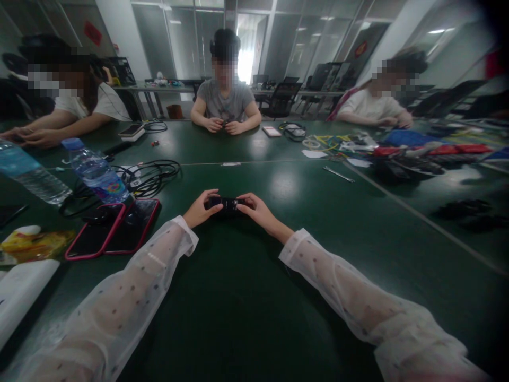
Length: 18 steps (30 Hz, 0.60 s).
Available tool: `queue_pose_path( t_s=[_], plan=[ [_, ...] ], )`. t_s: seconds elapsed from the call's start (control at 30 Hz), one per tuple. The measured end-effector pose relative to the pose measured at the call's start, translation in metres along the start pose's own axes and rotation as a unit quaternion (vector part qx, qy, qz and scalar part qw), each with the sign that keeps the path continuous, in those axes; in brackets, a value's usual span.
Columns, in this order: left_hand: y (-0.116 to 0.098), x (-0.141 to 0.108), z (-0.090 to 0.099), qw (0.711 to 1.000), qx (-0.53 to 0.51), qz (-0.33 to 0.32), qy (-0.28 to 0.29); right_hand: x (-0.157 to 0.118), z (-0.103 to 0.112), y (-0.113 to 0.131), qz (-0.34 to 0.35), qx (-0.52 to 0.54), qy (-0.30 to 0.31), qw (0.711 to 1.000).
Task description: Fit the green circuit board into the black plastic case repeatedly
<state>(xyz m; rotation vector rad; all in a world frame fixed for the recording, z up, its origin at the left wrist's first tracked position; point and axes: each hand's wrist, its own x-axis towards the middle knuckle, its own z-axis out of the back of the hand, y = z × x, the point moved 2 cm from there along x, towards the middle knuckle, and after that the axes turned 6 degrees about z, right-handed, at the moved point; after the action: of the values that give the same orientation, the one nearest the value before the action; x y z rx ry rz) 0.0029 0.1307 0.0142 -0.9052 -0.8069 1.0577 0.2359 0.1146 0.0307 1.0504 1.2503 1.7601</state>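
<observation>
A small black box-shaped device (pixel 228 206) with faint white markings is held between my two hands, over the middle of the green table (pixel 238 297). My left hand (pixel 203 208) grips its left end, thumb in front and fingers behind. At the right end, my right hand (pixel 257 211) holds it in the same way, thumb on the near face. The exact kind of device cannot be made out, and my fingers cover both its ends.
To my left are two red-edged phones (pixel 133 225), a water bottle (pixel 95 172) and coiled black cables (pixel 155 178). A wrench (pixel 339 174) lies right of centre, before a heap of cables and tools (pixel 429 151). Several people sit around the table, one person (pixel 225 101) straight across.
</observation>
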Motion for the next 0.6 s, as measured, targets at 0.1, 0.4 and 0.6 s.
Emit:
queue_pose_path(
  t_s=[0.1,0.4,0.6],
  plan=[
    [-0.0025,-0.0015,-0.0005,1.0,0.011,-0.003,0.004,0.0001,-0.0003,-0.0015,0.01,-0.014,-0.01,1.0],
    [-0.01,-0.0025,-0.0023,0.997,0.062,-0.03,-0.018,0.0006,-0.0008,-0.0036,0.028,-0.078,-0.036,0.996],
    [-0.0035,-0.0008,-0.0027,0.999,0.027,-0.021,-0.028,-0.001,-0.0003,0.0006,0.027,-0.084,-0.038,0.995]
  ],
)
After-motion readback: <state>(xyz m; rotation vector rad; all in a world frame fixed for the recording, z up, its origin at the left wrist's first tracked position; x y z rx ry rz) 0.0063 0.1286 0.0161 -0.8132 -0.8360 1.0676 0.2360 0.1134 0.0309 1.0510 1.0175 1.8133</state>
